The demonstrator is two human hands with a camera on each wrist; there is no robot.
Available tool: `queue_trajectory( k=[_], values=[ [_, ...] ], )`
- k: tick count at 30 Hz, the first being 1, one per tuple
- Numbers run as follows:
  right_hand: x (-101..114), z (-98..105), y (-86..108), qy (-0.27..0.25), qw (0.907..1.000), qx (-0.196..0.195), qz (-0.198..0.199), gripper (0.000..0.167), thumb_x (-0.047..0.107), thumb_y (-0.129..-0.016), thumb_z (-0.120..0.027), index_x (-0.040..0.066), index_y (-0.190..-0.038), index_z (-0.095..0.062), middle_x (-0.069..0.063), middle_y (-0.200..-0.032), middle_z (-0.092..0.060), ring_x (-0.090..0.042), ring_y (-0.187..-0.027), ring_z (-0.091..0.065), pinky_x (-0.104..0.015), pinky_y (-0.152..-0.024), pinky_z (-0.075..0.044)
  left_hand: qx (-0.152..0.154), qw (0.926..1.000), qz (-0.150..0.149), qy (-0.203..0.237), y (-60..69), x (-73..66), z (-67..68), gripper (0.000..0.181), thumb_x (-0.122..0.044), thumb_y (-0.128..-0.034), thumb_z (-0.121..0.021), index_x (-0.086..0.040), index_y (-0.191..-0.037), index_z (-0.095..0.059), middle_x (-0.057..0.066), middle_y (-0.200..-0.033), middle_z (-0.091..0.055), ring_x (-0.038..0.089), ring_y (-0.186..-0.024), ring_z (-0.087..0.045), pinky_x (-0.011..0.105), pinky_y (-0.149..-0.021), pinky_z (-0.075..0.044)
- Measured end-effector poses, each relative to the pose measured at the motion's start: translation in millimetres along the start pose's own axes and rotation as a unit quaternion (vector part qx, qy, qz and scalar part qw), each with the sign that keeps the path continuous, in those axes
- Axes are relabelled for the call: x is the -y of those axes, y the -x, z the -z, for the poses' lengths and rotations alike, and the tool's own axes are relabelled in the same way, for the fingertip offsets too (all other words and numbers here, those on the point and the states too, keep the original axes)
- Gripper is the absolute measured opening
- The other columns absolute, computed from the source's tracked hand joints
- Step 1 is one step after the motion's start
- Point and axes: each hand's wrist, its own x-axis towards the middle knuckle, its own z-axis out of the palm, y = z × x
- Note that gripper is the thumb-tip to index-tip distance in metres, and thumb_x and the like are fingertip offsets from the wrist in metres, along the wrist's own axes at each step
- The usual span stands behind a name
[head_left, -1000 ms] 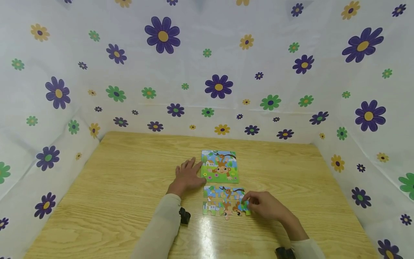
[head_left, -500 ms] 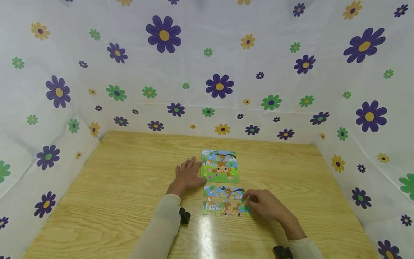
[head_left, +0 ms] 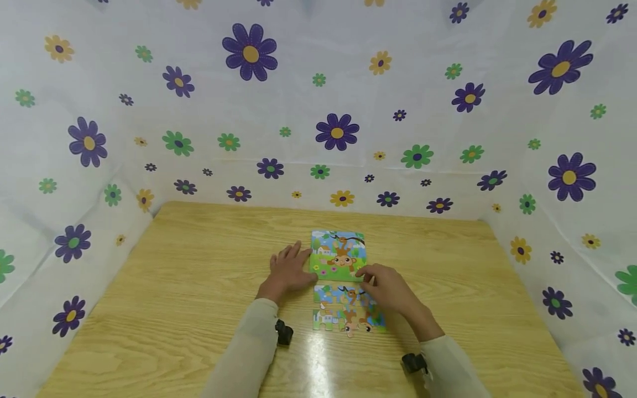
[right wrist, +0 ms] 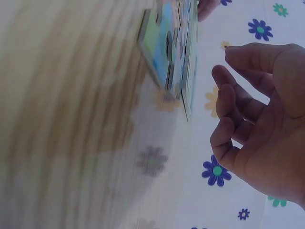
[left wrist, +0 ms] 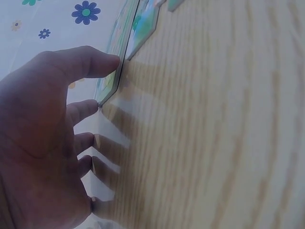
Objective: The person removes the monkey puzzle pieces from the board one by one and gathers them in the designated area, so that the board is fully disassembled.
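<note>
A square picture board [head_left: 330, 265] with a cartoon monkey lies flat on the table. Just below it sits a partly joined jigsaw puzzle [head_left: 324, 319] with a similar monkey scene. My left hand [head_left: 290, 271] rests at the board's left edge with fingers spread, its thumb [left wrist: 102, 64] touching that edge in the left wrist view. Over the gap between board and puzzle, at the board's lower right corner, hovers my right hand [head_left: 393, 286], hiding the puzzle's upper right part. In the right wrist view its fingers [right wrist: 226, 136] are loosely bent and hold nothing.
The wooden table [head_left: 209, 260] is enclosed at the back and both sides by a white flowered cloth [head_left: 298, 110]. Small black cameras sit on both wrists, the left camera [head_left: 284, 333] near the puzzle and the right camera [head_left: 413, 363] farther forward.
My right hand has left the puzzle's right edge and moved up and left to the board's lower right corner. The left hand, board and puzzle stay in place.
</note>
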Motion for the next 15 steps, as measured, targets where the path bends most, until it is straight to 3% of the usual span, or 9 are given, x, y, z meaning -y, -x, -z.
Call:
queue_trajectory(
  k=[5, 15],
  values=[
    [3.4, -5.4, -13.1, -0.016, 0.9998, -0.002, -0.010, 0.024, 0.014, -0.092, -0.064, 0.011, -0.116, -0.068, -0.003, -0.098, -0.064, -0.009, -0.066, -0.053, -0.025, -0.058, -0.045, 0.003, 1.0000, -0.002, -0.002, -1.3, 1.1, -0.8, 0.073, -0.043, -0.0839, -0.058, -0.026, -0.151, -0.036, 0.005, -0.164, -0.014, 0.034, -0.150, -0.014, 0.065, -0.116, -0.007],
    [9.7, -21.1, -46.3, 0.026, 0.9996, 0.010, 0.011, 0.035, 0.015, -0.091, -0.064, 0.006, -0.125, -0.064, -0.006, -0.103, -0.061, -0.015, -0.082, -0.054, -0.032, -0.072, -0.049, 0.003, 1.0000, -0.001, -0.002, 0.0, 2.7, 0.4, 0.074, -0.045, -0.0831, -0.058, -0.026, -0.151, -0.036, 0.006, -0.164, -0.015, 0.035, -0.150, -0.014, 0.065, -0.116, -0.007]
  ],
)
